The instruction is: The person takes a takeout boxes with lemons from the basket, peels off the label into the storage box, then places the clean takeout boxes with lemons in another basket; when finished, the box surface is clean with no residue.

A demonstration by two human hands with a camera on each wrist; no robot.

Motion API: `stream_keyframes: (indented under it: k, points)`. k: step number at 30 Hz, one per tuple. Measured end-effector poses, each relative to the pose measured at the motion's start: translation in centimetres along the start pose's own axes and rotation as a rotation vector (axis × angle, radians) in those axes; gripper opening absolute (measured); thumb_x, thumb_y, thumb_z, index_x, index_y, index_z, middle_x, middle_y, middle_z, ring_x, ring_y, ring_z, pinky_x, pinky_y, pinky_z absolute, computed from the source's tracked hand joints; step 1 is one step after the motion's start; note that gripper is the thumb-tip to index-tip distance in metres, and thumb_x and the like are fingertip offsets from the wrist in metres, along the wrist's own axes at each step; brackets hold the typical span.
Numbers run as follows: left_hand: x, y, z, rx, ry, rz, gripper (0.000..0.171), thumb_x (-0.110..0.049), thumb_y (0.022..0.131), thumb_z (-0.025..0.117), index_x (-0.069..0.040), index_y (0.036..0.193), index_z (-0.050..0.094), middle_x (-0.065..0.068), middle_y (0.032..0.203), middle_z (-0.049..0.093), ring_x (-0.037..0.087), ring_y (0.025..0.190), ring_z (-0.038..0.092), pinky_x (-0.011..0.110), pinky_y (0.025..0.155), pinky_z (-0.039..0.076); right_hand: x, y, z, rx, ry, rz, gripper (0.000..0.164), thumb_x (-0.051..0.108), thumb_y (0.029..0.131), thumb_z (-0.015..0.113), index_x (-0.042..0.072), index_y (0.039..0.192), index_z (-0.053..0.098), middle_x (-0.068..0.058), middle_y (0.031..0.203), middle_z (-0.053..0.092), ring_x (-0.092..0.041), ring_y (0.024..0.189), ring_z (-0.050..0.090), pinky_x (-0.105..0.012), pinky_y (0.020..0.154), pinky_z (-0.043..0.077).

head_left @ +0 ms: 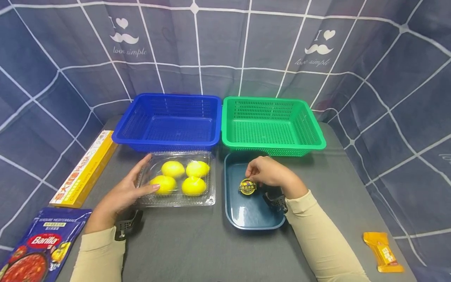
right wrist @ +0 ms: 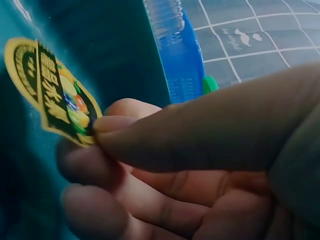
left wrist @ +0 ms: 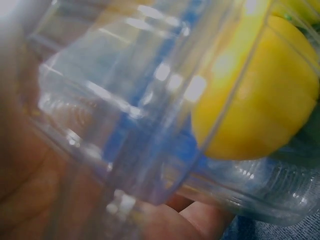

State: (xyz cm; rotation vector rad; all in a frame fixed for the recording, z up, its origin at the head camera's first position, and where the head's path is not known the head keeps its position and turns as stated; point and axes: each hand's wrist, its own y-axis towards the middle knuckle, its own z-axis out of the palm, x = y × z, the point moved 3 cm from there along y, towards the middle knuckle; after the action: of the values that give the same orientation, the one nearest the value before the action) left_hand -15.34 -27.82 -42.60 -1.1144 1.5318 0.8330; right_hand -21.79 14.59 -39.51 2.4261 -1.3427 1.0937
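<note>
My left hand (head_left: 123, 192) grips the left side of a clear plastic clamshell box (head_left: 177, 200), thumb over the lid and fingers along the far left edge. Inside lie several yellow lemons (head_left: 193, 185); one lemon (left wrist: 265, 95) shows large through the plastic in the left wrist view. Between thumb and index finger, my right hand (head_left: 270, 172) pinches a round black-and-gold fruit sticker (head_left: 248, 187) by its edge. Fruit pictures and Chinese characters are printed on the sticker (right wrist: 52, 90). Below this hand is a dark teal tray (head_left: 246, 217).
Behind stand a blue basket (head_left: 165, 146) and a green basket (head_left: 271, 149), side by side. At left lie a yellow pasta box (head_left: 84, 170) and a Barilla sauce pouch (head_left: 44, 241). An orange-yellow wrapped snack (head_left: 383, 252) lies at right. Checked cloth (head_left: 225, 43) surrounds the table.
</note>
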Motion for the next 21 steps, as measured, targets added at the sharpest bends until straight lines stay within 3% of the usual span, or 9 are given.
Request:
stream_keyframes:
  k: [10, 17, 21]
  points:
    - [0.2, 0.2, -0.1, -0.001, 0.006, -0.002, 0.104, -0.004, 0.096, 0.075, -0.016, 0.171, 0.003, 0.021, 0.173, -0.006, 0.055, 0.152, 0.002, 0.073, 0.117, 0.009, -0.1, -0.4, -0.1, -0.017, -0.023, 0.073, 0.006, -0.006, 0.094, 0.07, -0.001, 0.096, 0.071, -0.007, 0.077, 0.071, -0.023, 0.064, 0.069, -0.032, 0.061, 0.059]
    - [0.2, 0.1, -0.1, -0.011, 0.01, -0.01, 0.104, -0.005, 0.096, 0.075, -0.018, 0.171, 0.004, 0.022, 0.173, -0.007, 0.055, 0.153, 0.001, 0.073, 0.117, 0.007, -0.8, -1.0, -1.6, -0.151, 0.127, 0.068, 0.009, -0.006, 0.097, 0.068, -0.008, 0.105, 0.07, -0.008, 0.082, 0.073, -0.026, 0.07, 0.072, -0.045, 0.068, 0.063]
    - [0.4, 0.1, -0.1, -0.006, 0.004, -0.006, 0.104, -0.004, 0.096, 0.075, -0.019, 0.171, 0.004, 0.021, 0.173, -0.007, 0.054, 0.153, 0.001, 0.072, 0.117, 0.007, -1.6, -1.5, -2.3, -0.255, 0.234, 0.087, 0.016, -0.004, 0.098, 0.067, -0.012, 0.111, 0.068, -0.015, 0.09, 0.074, -0.032, 0.075, 0.073, -0.05, 0.075, 0.062]
